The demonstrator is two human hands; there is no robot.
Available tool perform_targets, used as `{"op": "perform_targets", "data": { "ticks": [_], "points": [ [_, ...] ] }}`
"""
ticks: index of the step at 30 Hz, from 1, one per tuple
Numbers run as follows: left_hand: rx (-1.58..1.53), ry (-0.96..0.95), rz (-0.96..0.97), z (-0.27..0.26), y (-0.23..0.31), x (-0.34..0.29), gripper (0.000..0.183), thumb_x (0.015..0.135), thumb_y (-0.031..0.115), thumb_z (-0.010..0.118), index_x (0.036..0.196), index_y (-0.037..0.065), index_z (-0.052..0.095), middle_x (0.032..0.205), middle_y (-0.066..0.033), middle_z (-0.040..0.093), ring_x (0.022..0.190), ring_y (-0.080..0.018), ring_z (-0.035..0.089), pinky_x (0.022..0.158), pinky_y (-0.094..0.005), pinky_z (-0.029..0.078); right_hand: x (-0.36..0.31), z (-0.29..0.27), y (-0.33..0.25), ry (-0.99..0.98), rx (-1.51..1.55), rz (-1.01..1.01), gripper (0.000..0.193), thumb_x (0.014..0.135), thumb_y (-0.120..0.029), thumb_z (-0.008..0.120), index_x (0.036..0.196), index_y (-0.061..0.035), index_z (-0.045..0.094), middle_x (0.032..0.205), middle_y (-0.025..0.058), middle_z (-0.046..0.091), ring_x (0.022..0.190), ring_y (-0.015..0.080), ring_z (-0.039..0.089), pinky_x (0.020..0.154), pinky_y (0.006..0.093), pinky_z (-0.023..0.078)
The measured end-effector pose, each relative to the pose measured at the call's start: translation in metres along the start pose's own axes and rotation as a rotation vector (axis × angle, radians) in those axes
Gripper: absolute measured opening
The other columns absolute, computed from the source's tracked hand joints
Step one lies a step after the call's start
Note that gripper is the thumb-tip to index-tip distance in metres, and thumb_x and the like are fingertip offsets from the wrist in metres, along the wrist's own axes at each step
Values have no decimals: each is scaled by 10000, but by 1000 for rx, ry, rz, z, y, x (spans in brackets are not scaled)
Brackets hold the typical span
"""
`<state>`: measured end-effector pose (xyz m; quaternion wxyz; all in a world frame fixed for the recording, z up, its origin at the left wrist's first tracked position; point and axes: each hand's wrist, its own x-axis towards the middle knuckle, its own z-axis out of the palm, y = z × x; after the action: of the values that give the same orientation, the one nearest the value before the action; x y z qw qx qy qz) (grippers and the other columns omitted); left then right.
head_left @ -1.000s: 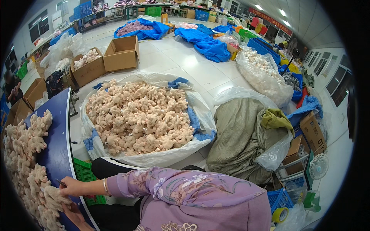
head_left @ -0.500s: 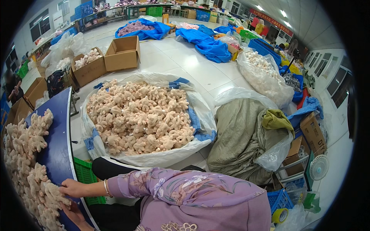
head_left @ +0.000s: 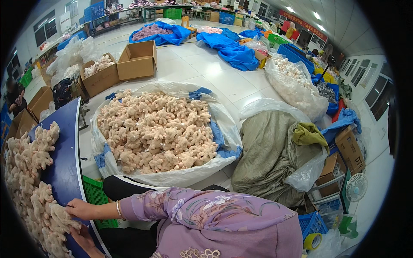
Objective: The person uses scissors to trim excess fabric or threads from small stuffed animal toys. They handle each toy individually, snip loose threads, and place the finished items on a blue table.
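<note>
Cream-coloured small plush toys [head_left: 28, 172] lie heaped along the blue tabletop [head_left: 64, 167] at my left. My right hand [head_left: 81, 210], a bracelet at its wrist, has its fingers closed at the edge of one plush toy [head_left: 60, 218] at the heap's near side. Just below it, my left hand [head_left: 84, 238] holds the same toy from underneath, its fingertips partly hidden by the plush. Beyond the table, a big white sack [head_left: 180, 175] with blue patches stands open on the floor, filled with more such plush toys [head_left: 155, 129].
A green crate [head_left: 94, 191] is beside the table's edge. Right of the sack slumps a grey-green cloth bundle [head_left: 266, 155]. Open cardboard boxes [head_left: 137, 62] stand at the far left. A small fan [head_left: 356, 187] and a tape roll [head_left: 312, 241] are at right. Another person [head_left: 15, 96] is at far left.
Almost nothing differs. My left hand's fingers have shifted very slightly against the plush toy, while my right hand stays in place.
</note>
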<state>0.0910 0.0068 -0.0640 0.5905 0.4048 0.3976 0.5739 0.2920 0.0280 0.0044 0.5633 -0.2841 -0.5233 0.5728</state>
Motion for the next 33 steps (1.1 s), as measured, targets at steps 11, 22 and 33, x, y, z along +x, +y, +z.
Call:
{"op": "perform_targets", "data": {
  "ticks": [11,22,33],
  "points": [
    [15,-13,13,15,2,-15,389,936,279,635,1247,103,480,926,-9,584,826,-132,593,709,-273,494,3,-8,-7,-42,46,283,432,905,-299,505,614,19,541,528,69,517,366,163,436,341,327,356],
    [25,52,-28,16,1,-11,448,934,313,639,1300,106,484,1012,6,576,835,-104,573,727,-242,481,4,-1,1,89,-182,-43,246,835,-167,599,785,65,536,716,184,579,682,219,540,636,386,454],
    [110,4,-36,19,7,-9,327,987,287,545,1239,81,515,940,11,575,766,-83,553,634,-215,457,20,-9,37,174,-469,-163,261,792,-224,621,807,29,561,796,208,598,710,341,571,662,419,461]
  ]
}}
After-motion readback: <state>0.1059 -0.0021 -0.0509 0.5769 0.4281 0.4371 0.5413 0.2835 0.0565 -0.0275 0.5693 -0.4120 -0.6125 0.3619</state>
